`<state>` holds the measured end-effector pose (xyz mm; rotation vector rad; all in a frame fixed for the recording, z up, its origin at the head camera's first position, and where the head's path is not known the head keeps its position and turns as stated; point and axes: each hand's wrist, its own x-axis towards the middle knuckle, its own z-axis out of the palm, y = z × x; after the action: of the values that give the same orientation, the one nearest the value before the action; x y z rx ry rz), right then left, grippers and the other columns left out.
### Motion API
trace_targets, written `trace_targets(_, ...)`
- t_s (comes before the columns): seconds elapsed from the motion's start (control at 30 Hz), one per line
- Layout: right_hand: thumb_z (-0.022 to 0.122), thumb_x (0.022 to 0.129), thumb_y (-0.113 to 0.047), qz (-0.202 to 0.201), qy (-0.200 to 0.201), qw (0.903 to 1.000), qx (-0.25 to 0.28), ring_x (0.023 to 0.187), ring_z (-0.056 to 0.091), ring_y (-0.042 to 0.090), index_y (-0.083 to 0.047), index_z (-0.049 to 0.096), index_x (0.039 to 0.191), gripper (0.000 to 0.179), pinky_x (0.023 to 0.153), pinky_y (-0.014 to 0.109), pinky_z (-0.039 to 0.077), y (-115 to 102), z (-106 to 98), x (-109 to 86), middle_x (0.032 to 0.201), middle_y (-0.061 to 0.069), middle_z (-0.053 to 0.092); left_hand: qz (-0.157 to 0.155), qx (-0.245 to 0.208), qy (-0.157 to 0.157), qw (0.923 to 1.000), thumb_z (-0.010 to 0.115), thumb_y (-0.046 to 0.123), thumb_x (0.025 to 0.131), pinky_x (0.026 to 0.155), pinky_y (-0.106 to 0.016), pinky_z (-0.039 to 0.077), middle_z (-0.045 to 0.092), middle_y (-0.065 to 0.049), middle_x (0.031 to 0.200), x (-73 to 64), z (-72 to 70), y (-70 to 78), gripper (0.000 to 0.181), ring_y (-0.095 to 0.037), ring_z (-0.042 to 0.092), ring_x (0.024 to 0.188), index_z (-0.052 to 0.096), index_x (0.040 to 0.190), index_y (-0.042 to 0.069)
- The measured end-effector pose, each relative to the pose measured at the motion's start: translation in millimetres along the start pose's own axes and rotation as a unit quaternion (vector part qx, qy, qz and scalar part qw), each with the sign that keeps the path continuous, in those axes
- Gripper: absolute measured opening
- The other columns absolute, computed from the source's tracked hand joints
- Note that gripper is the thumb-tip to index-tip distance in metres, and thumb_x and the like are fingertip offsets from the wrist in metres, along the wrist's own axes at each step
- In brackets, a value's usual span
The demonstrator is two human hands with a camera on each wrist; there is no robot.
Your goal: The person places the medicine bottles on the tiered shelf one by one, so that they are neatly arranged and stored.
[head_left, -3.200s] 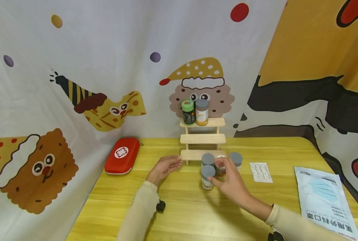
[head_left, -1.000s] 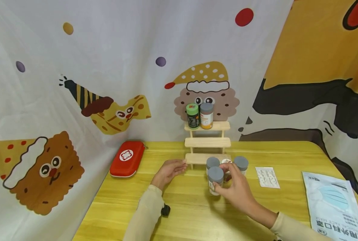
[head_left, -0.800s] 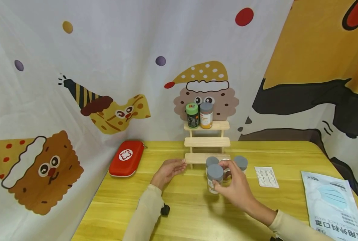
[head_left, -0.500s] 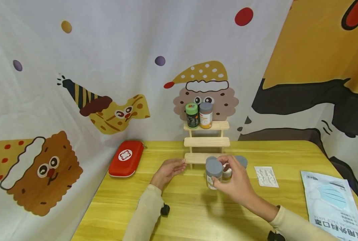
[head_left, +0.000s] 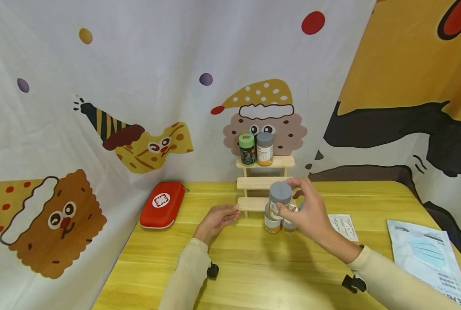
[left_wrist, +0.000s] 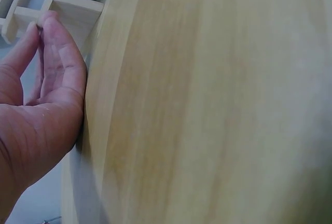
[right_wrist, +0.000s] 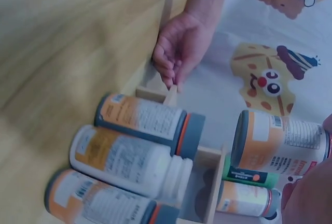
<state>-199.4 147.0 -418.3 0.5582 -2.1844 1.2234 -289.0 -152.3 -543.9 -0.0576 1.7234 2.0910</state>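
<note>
My right hand [head_left: 313, 212] pinches a supplement bottle [head_left: 280, 192] with a grey lid between thumb and fingers. The bottle is raised before the lower boards of a three-step wooden display stand [head_left: 259, 183]; its orange-and-white label [right_wrist: 282, 143] shows in the right wrist view. With thumb and fingertips, my left hand [head_left: 219, 218] holds the left end of the stand's lowest board [left_wrist: 78, 7]. Below the raised bottle, a grey-lidded bottle [right_wrist: 148, 123], a white-topped bottle [right_wrist: 129, 162] and another grey-lidded bottle [right_wrist: 98, 200] stand on the table, partly hidden in the head view.
On the top board stand a black bottle with a green lid [head_left: 247, 150] and a grey-lidded bottle [head_left: 264, 150]. A red first-aid case [head_left: 162, 204] lies at left. At right lie a small white packet [head_left: 344, 227] and a face-mask pack [head_left: 424, 254].
My right hand has gripped the front grey-lidded bottle, lifted it off the table and moved it up and forward toward the stand. My left hand stays at the lowest board.
</note>
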Motion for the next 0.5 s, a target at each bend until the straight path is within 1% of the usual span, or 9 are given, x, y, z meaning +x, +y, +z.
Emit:
trace_targets(0.1,0.086,0.080,-0.004,0.002,0.005,1.0000,0.005,0.104,0.054,0.004,-0.005,0.064,0.127,0.053,0.082,0.017,0.051,3,-1,9.3,0.121,0.005,0.065,-0.001,0.001,0.002,1.0000,0.071,0.017,0.103,0.088,-0.023,0.065,0.080,-0.001,0.098,-0.3,-0.4,-0.9,0.036,-0.010,0.076,0.093,0.066,0.129,-0.007)
trace_targets(0.2,0.086,0.082,-0.004,0.015,0.011,0.9998,0.012,0.105,0.054,0.004,-0.005,0.064,0.129,0.052,0.083,0.018,0.053,7,-2,20.9,0.120,0.006,0.065,-0.003,0.000,0.002,1.0000,0.071,0.017,0.103,0.088,-0.023,0.065,0.080,-0.001,0.098,0.0,-0.3,-0.9,0.036,-0.010,0.076,0.093,0.066,0.129,-0.007)
trace_targets(0.37,0.086,0.086,-0.007,0.036,0.029,0.9986,0.027,0.104,0.056,0.003,-0.006,0.063,0.134,0.053,0.077,0.015,0.055,12,-3,41.0,0.121,0.009,0.065,-0.006,-0.005,0.001,1.0000,0.071,0.017,0.103,0.087,-0.022,0.065,0.080,0.000,0.097,0.8,0.0,-0.2,0.030,-0.009,0.076,0.091,0.070,0.124,-0.004)
trace_targets(0.5,0.085,0.088,-0.008,0.041,0.047,0.9974,0.035,0.105,0.056,0.007,-0.006,0.062,0.136,0.053,0.075,0.018,0.057,19,-4,54.7,0.124,0.012,0.064,-0.001,-0.006,0.001,1.0000,0.070,0.016,0.104,0.086,-0.022,0.065,0.080,0.000,0.095,0.5,0.2,-0.7,0.025,-0.009,0.076,0.090,0.071,0.120,-0.002)
